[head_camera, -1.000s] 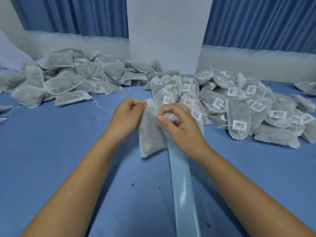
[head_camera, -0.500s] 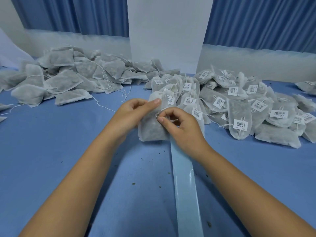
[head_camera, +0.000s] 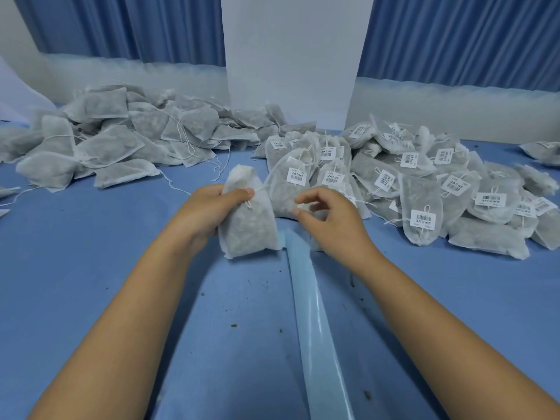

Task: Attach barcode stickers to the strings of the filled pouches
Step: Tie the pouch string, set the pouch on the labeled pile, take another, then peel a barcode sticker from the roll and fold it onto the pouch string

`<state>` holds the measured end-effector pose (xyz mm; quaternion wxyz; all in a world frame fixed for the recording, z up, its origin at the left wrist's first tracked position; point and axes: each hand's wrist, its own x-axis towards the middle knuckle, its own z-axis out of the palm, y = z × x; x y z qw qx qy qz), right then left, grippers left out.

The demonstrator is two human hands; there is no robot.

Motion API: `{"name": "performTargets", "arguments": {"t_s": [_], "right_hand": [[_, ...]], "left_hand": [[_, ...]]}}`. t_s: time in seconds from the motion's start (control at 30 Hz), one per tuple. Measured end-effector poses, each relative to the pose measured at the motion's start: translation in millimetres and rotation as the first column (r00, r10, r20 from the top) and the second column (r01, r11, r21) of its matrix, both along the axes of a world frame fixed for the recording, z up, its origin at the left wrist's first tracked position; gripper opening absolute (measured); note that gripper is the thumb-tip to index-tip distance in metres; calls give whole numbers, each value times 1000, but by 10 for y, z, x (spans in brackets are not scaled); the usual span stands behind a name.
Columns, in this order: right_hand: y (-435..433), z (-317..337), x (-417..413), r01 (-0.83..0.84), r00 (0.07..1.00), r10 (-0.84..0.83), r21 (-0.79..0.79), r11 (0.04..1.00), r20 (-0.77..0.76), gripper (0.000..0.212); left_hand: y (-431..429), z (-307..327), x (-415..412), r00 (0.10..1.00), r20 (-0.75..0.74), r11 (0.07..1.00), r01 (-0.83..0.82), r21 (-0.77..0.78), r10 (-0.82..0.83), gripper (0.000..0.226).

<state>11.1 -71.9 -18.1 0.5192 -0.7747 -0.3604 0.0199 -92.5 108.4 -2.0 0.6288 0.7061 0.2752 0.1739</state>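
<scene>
Our left hand (head_camera: 209, 210) grips an untagged pouch (head_camera: 248, 225) at frame centre; right hand (head_camera: 330, 219) curls beside it (pinching anything? can't tell). Tagged pile (head_camera: 424, 189) at right, untagged pile (head_camera: 106, 144) upper left: we reckon approx. half remains.

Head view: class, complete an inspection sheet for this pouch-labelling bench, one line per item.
Surface: blue table, with a pale glossy strip running down its middle.
Job's things: unlabelled pouches heaped far left; labelled pouches with barcode stickers heaped right; held pouch upright, no sticker visible.
Clutter: dark crumbs scattered on the table.
Grips: left hand grips the held pouch; right hand is beside it with fingers curled, too blurred to tell if it holds anything.
Cables: nothing seen.
Surroundings: blue curtains and a white panel behind.
</scene>
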Motion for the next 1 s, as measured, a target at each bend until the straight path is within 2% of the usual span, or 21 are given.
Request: {"name": "performTargets", "arguments": {"t_s": [0.07, 0.17, 0.27, 0.33, 0.4, 0.5, 0.6, 0.67, 0.73, 0.8, 0.87, 0.9, 1.0], "right_hand": [[-23, -36, 74, 57, 995, -68, -133, 989, -75, 22], [-4, -63, 85, 50, 974, -92, -199, 979, -206, 37], [36, -91, 33, 9, 975, -73, -292, 956, -209, 44], [36, -99, -4, -51, 980, -23, -363, 930, -197, 43], [16, -100, -1, -121, 981, 47, -405, 906, -187, 32], [-9, -94, 20, -152, 985, 100, -442, 884, -139, 20], [-14, -93, 6, -141, 990, 111, -493, 859, -89, 28], [-21, -60, 8, -156, 984, 96, -473, 867, -148, 31], [-15, -24, 16, -187, 956, 68, -417, 890, -285, 30], [-1, -13, 2, -167, 946, 26, -417, 893, -325, 29], [7, -27, -30, -152, 967, 33, -472, 868, -251, 48], [9, -47, -49, -151, 979, 59, -502, 851, -194, 50], [-1, -48, -39, -169, 984, 118, -507, 845, -131, 31]], "left_hand": [[125, -21, -24, 998, -61, 997, 8, -73, -12, 13], [224, -77, -38, 989, -137, 991, 33, -126, -50, 13], [240, -97, -64, 973, -205, 986, 74, -147, -104, 14], [254, -108, -78, 962, -237, 983, 104, -151, -138, 23], [259, -116, -80, 955, -253, 980, 117, -159, -155, 35], [250, -116, -77, 961, -239, 982, 98, -163, -136, 30], [238, -133, -50, 970, -202, 969, 87, -231, -136, 28], [237, -142, -35, 975, -169, 952, 92, -292, -146, 35], [225, -145, -28, 977, -126, 928, 115, -354, -169, 39], [204, -141, -22, 978, -93, 905, 135, -404, -187, 39], [175, -131, -13, 977, -74, 888, 149, -436, -200, 38], [162, -129, -6, 976, -62, 878, 159, -451, -209, 37], [141, -128, 9, 976, -22, 853, 178, -491, -216, 35]]}}
